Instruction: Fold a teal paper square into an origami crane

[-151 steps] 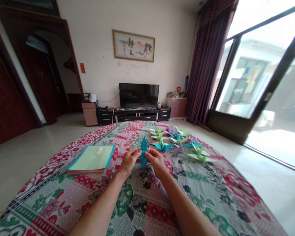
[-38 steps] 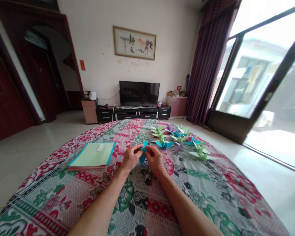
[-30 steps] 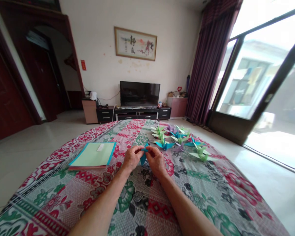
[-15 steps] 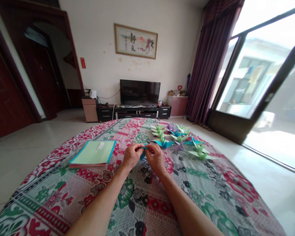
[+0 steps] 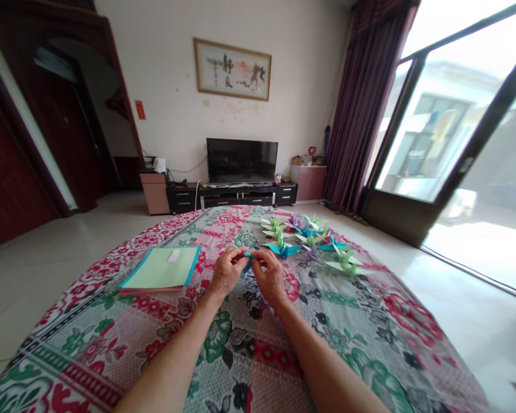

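Between my fingertips is a small folded piece of blue paper (image 5: 248, 258), partly hidden behind the fingers. My left hand (image 5: 227, 269) pinches its left side, and my right hand (image 5: 270, 275) pinches its right side. Both hands are close together above the middle of the table. Just beyond my right hand stands a blue paper crane (image 5: 284, 248), one of several folded cranes in green, purple and blue. A light green crane (image 5: 347, 264) sits farther right. To the left of my hands lies a stack of coloured paper (image 5: 155, 272), green on top with blue edges showing.
A patterned floral cloth (image 5: 163, 338) covers the round table. On the paper stack rests a small white slip (image 5: 174, 256). Past the table, a television (image 5: 242, 160) stands on a low black cabinet (image 5: 236, 198). At right are a purple curtain (image 5: 352, 109) and a glass door (image 5: 417, 143).
Both hands still pinch the blue paper, whose visible part has shifted slightly between the fingertips. The whole view has turned a little, so the room appears slightly farther left.
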The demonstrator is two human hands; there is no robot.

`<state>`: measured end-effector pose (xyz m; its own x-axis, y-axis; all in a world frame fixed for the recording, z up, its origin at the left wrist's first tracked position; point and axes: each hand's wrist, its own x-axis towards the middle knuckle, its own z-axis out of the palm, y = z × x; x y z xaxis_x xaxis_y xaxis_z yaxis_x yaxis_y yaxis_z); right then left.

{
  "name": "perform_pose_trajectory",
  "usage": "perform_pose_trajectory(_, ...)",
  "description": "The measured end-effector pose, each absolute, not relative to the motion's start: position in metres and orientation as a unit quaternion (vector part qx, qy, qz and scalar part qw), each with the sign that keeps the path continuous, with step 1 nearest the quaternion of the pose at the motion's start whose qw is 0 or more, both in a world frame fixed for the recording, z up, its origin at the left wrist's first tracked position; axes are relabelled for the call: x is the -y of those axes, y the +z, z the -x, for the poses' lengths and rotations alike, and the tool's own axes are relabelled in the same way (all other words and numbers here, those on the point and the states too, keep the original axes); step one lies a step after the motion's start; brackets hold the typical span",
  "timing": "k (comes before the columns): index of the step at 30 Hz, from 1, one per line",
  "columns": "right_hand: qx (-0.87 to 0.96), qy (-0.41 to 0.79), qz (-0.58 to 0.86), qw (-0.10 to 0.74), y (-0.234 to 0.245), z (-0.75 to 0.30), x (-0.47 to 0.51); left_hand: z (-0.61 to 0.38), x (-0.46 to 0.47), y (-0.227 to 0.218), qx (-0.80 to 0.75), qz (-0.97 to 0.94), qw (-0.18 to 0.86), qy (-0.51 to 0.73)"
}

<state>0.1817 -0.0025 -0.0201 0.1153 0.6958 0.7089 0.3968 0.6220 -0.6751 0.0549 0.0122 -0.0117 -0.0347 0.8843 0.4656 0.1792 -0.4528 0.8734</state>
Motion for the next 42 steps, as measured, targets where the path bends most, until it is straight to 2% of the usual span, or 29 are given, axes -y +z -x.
perform_pose_trajectory(15, 0.636, 0.181, 0.433, 0.613, -0.02, -0.182, 0.002, -0.051, -0.012, -0.013, -0.429, -0.618, 0.324, 0.573)
perform_pose_trajectory(26, 0.634, 0.231, 0.405, 0.617, -0.027, -0.185, -0.005, -0.053, -0.008, -0.009, -0.407, -0.563, 0.439, 0.57)
perform_pose_trajectory(42, 0.613, 0.239, 0.417, 0.628, -0.028, -0.18, -0.003, -0.054, -0.01, -0.012, -0.423, -0.56, 0.409, 0.583)
